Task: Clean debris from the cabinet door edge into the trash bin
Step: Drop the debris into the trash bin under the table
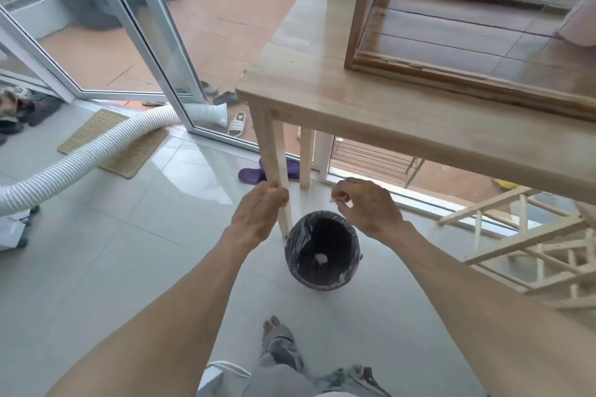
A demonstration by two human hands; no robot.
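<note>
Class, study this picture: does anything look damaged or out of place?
Yes: the brown wooden cabinet door frame lying on the pale wooden table has a chipped lower edge, and a ribbed white hose trails across the floor.

Trash bin at 6 o'clock of centre: black glossy liner, dark inside, white scrap at the bottom. Table at 1 o'clock: pale blond wood, faint grain. Cabinet door on it at 2 o'clock: darker brown wood frame, glass pane. Hose at 9 o'clock: white, ribbed with grey stripes. Mat: tan woven. Slippers near centre: purple. Floor: pale grey tiles. Patio at 11 o'clock: terracotta tiles. Trousers at 6 o'clock: grey.
</note>
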